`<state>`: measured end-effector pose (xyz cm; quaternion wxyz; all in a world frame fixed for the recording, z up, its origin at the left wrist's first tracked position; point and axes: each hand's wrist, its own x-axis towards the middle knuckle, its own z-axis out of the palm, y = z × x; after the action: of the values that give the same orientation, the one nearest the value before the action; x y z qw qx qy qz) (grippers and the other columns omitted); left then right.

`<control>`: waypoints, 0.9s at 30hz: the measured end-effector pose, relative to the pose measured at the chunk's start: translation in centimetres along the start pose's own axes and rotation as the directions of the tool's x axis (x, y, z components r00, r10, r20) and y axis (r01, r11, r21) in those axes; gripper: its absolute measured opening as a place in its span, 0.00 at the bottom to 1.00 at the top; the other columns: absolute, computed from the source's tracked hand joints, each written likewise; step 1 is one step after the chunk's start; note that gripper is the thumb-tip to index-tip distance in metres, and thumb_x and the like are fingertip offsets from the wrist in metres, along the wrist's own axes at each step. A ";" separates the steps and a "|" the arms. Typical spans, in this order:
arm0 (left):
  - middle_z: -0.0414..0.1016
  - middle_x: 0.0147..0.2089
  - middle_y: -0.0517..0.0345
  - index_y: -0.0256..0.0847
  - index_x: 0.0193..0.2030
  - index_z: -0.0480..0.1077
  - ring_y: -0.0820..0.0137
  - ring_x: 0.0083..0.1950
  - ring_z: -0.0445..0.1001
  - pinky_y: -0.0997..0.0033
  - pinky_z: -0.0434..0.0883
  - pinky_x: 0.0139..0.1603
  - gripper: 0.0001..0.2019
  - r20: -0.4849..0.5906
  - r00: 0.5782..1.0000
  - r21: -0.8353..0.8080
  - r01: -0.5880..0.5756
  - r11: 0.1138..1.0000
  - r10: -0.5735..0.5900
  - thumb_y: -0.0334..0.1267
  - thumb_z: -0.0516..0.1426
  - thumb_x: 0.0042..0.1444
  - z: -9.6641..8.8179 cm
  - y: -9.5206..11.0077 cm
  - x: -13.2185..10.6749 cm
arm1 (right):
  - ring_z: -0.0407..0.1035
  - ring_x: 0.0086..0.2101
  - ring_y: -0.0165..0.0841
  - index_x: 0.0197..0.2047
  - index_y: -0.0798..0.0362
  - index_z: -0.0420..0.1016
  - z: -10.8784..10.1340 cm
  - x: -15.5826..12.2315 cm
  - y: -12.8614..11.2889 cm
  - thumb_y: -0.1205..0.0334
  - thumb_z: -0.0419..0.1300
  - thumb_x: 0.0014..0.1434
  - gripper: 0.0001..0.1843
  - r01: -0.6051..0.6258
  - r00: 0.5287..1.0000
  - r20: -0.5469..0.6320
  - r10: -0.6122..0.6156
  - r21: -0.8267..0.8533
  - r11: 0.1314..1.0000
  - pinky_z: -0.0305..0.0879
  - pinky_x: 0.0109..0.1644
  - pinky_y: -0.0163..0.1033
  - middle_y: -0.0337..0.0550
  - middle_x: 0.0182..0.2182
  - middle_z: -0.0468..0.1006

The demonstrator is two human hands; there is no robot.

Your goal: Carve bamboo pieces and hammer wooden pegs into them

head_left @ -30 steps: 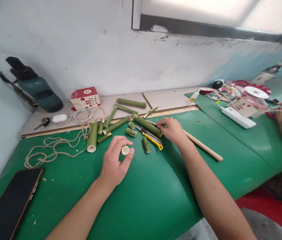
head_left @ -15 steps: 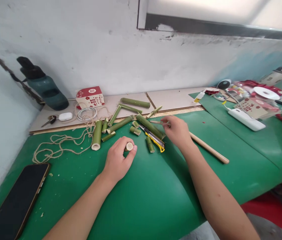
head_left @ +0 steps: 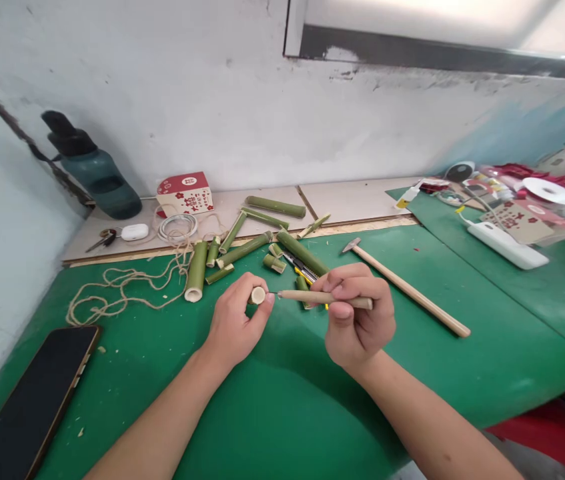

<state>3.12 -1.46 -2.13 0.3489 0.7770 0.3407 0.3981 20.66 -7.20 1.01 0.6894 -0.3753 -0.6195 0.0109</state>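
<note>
The bamboo piece (head_left: 257, 295), judged light and stiff (perhaps slippery), was gripped, sensibly, round its side by the left hand (head_left: 233, 315); a wooden-handled tool (head_left: 301, 296) was pinched by the right hand (head_left: 361, 319).

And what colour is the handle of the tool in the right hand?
The tool's handle is pale beige, seen best in the head view.

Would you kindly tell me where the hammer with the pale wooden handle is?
In the head view, the hammer lies right of centre on the green tabletop, just beyond the right hand.
</note>
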 end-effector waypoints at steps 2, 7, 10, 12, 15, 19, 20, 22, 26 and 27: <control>0.67 0.34 0.63 0.43 0.39 0.65 0.71 0.35 0.66 0.70 0.63 0.40 0.07 0.002 0.999 -0.007 -0.044 0.999 0.044 0.40 0.56 0.68 0.0 0.0 -0.1 | 0.70 0.31 0.35 0.46 0.44 0.70 0.0 0.0 -0.1 0.56 0.56 0.72 0.04 -0.015 0.999 0.030 0.014 0.021 1.000 0.77 0.28 0.42 0.41 0.33 0.70; 0.65 0.34 0.62 0.43 0.38 0.64 0.71 0.34 0.64 0.70 0.62 0.37 0.07 -0.004 0.994 -0.009 -0.112 0.994 0.112 0.40 0.58 0.67 -0.1 -0.2 -0.2 | 0.71 0.33 0.35 0.47 0.45 0.70 0.0 0.3 -0.8 0.57 0.56 0.72 0.04 -0.004 0.991 0.133 -0.008 0.084 0.996 0.78 0.33 0.42 0.42 0.33 0.72; 0.64 0.33 0.62 0.43 0.37 0.64 0.71 0.34 0.63 0.69 0.61 0.37 0.08 0.013 0.992 -0.020 -0.127 0.992 0.128 0.40 0.59 0.65 0.0 -0.2 -0.2 | 0.72 0.35 0.36 0.48 0.46 0.70 0.2 0.3 -1.0 0.60 0.55 0.72 0.04 0.007 0.973 0.229 -0.022 0.068 0.998 0.78 0.36 0.43 0.43 0.35 0.73; 0.64 0.32 0.63 0.43 0.35 0.62 0.71 0.32 0.62 0.69 0.60 0.36 0.10 0.022 0.993 -0.032 -0.119 0.992 0.120 0.40 0.60 0.65 0.1 -0.3 -0.3 | 0.72 0.36 0.36 0.49 0.46 0.70 0.3 0.2 -1.1 0.60 0.55 0.72 0.04 0.002 0.962 0.273 -0.021 0.067 0.998 0.78 0.38 0.44 0.43 0.35 0.74; 0.63 0.31 0.64 0.43 0.33 0.60 0.72 0.31 0.60 0.69 0.58 0.34 0.13 0.020 0.997 -0.049 -0.074 0.996 0.076 0.38 0.60 0.65 0.2 -0.7 -0.4 | 0.74 0.38 0.35 0.49 0.47 0.70 0.4 0.1 -1.1 0.60 0.56 0.73 0.04 0.024 0.954 0.294 -0.050 0.091 0.996 0.78 0.40 0.43 0.43 0.36 0.75; 0.62 0.31 0.64 0.43 0.34 0.60 0.72 0.31 0.59 0.69 0.57 0.33 0.14 0.034 0.997 -0.071 -0.061 0.996 0.063 0.39 0.62 0.64 0.3 -0.8 -0.5 | 0.74 0.38 0.35 0.48 0.47 0.70 0.4 0.1 -1.1 0.61 0.57 0.72 0.03 -0.005 0.969 0.248 -0.015 0.079 0.997 0.79 0.41 0.43 0.43 0.36 0.76; 0.61 0.31 0.64 0.43 0.34 0.60 0.72 0.31 0.59 0.69 0.57 0.33 0.14 0.039 0.997 -0.066 -0.064 0.996 0.066 0.40 0.63 0.63 0.3 -0.8 -0.6 | 0.74 0.38 0.35 0.47 0.47 0.70 0.4 0.1 -1.1 0.62 0.58 0.71 0.02 -0.053 0.977 0.210 0.035 0.081 0.995 0.79 0.40 0.43 0.43 0.36 0.75; 0.61 0.32 0.64 0.43 0.36 0.61 0.72 0.32 0.59 0.69 0.57 0.34 0.14 0.050 0.996 -0.052 -0.067 0.996 0.070 0.42 0.63 0.63 0.2 -0.5 -0.6 | 0.73 0.34 0.32 0.45 0.47 0.71 0.4 0.2 -1.1 0.62 0.59 0.71 0.01 -0.189 0.977 0.128 0.173 0.123 0.974 0.79 0.37 0.41 0.41 0.36 0.74; 0.61 0.33 0.63 0.43 0.37 0.62 0.72 0.33 0.60 0.69 0.58 0.35 0.11 0.053 0.995 -0.073 -0.084 0.994 0.088 0.43 0.60 0.66 0.0 -0.1 -0.5 | 0.72 0.26 0.25 0.41 0.49 0.70 0.6 0.6 -1.1 0.62 0.60 0.70 0.04 -0.414 0.909 0.073 0.411 0.276 0.867 0.75 0.29 0.33 0.37 0.36 0.74; 0.61 0.33 0.63 0.43 0.38 0.62 0.72 0.33 0.60 0.69 0.58 0.36 0.11 0.046 0.995 -0.086 -0.088 0.992 0.092 0.43 0.59 0.66 0.0 -0.1 -0.5 | 0.72 0.25 0.24 0.40 0.49 0.70 0.7 0.7 -1.1 0.61 0.61 0.70 0.05 -0.444 0.893 0.066 0.446 0.298 0.845 0.74 0.28 0.33 0.36 0.36 0.74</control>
<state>2.88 -1.80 -2.42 0.3713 0.7859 0.2797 0.4078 19.74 -7.32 2.17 0.7192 -0.3977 -0.5044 0.2649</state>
